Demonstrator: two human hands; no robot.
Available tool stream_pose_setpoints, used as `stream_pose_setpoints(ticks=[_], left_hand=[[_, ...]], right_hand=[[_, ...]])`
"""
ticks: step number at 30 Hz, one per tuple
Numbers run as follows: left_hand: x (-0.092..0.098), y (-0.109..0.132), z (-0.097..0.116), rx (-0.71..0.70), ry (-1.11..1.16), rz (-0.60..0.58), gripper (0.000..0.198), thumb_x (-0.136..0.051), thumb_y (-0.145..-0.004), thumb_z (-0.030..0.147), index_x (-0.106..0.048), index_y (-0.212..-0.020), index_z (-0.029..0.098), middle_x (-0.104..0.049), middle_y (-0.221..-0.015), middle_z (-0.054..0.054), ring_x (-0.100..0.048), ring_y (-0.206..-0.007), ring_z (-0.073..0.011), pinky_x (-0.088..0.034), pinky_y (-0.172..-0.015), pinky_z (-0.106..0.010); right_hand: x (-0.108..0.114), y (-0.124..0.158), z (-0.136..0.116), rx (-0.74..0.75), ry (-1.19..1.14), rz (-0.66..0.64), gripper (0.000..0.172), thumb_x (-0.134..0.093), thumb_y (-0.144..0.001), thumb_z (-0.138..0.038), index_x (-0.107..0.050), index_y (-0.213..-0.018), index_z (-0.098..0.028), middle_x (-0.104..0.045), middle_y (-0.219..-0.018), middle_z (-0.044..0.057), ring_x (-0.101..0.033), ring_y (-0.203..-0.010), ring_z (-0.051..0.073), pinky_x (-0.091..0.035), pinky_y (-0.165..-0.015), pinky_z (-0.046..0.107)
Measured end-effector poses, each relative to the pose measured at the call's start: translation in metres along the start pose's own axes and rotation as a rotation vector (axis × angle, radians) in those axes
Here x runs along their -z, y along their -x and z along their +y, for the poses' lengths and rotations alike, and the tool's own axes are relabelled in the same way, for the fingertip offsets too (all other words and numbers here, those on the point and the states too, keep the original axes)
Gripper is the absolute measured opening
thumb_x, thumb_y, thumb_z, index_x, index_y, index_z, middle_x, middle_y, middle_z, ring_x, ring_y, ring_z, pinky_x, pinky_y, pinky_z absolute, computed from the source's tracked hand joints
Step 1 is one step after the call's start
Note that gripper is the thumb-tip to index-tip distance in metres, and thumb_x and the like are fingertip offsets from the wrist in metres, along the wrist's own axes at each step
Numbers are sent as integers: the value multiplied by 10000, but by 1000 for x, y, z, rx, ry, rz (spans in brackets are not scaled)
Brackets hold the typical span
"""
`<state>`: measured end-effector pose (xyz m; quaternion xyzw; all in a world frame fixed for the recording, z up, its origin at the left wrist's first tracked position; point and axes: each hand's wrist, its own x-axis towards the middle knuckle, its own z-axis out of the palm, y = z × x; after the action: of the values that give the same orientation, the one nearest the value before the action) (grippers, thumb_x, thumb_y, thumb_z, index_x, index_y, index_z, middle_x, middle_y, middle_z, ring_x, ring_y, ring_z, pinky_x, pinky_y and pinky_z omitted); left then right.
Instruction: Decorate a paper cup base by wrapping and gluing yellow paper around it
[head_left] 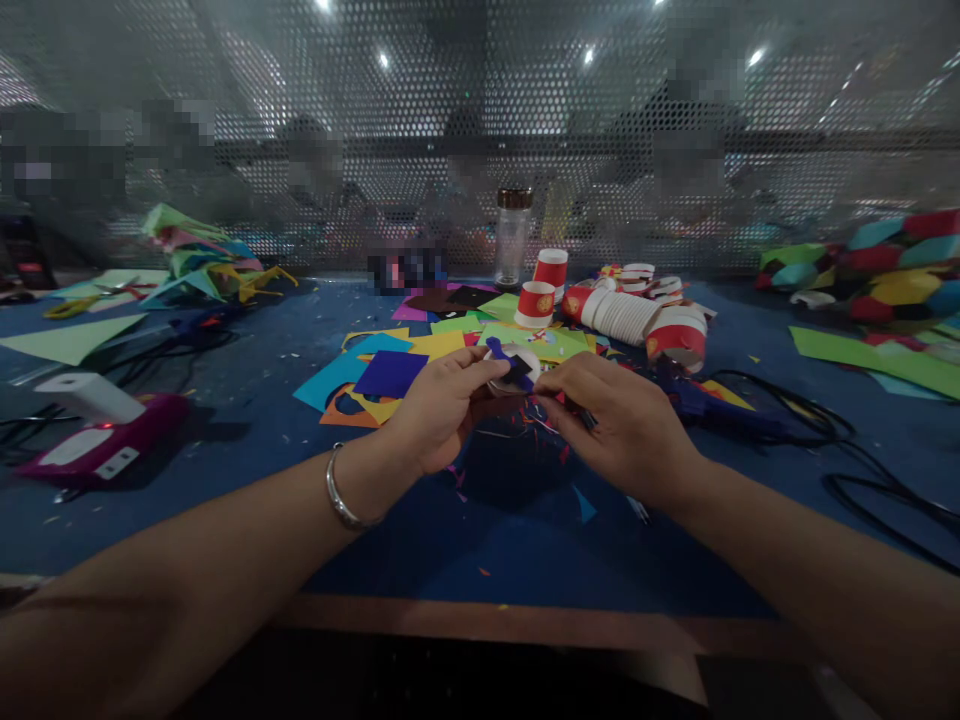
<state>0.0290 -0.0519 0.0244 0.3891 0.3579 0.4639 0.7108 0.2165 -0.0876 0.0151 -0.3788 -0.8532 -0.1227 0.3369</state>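
Above the middle of the table, my left hand (439, 402) grips what looks like a paper cup (527, 353), its white round end showing and its sides mostly hidden by my fingers. Dark blue paper (496, 349) and a black paper piece (516, 369) lie across that white end. My right hand (626, 418) is closed, thumb and forefinger pinching the blue paper at the cup's right edge. Coloured paper sheets (390, 373), some with round holes cut out, lie just beyond my left hand. A dark blue glue gun (720, 412) rests to the right of my right hand.
Red and white paper cups (551, 270) stand behind my hands, beside a toppled cup stack (619, 315). Behind them is a lidded clear bottle (513, 240). A magenta power strip (112, 440) sits left; black cables (810, 400) curl at right. Colourful paper crafts (900, 265) lie far right.
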Motion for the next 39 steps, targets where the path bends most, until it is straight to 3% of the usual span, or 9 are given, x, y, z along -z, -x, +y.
stream_pose_setpoints(ticks=[12, 21, 28, 39], left_hand=[[-1, 0, 1, -1, 4, 45, 111, -663, -878, 30, -690, -880, 138, -736, -802, -10, -675, -669, -105, -582, -705, -247], [1, 0, -1, -29, 5, 7, 131, -693, -827, 30, -671, -890, 143, -717, -733, 2, -659, -639, -108, -573, -707, -255], [-2, 1, 1, -38, -25, 59, 133, -652, -861, 14, -644, -925, 130, -718, -734, 1, -654, -619, -93, -580, -675, -234], [1, -1, 0, -53, -18, 41, 153, -671, -837, 21, -639, -931, 139, -712, -753, 7, -653, -631, -97, -576, -684, -241]], right_hand=[[0, 0, 1, 27, 26, 7, 145, -551, -1003, -176, -693, -994, -204, -769, -955, 97, -714, -874, 220, -570, -786, 354], [1, -1, -1, 61, 64, 25, 136, -554, -995, -150, -686, -996, -186, -774, -951, 108, -729, -877, 228, -582, -788, 353], [0, 0, 1, 76, 99, 14, 148, -552, -1004, -158, -697, -1005, -184, -776, -959, 100, -733, -890, 225, -585, -793, 345], [0, -1, 1, 76, 91, 39, 104, -596, -977, -123, -696, -1002, -141, -765, -941, 118, -730, -868, 234, -575, -781, 337]])
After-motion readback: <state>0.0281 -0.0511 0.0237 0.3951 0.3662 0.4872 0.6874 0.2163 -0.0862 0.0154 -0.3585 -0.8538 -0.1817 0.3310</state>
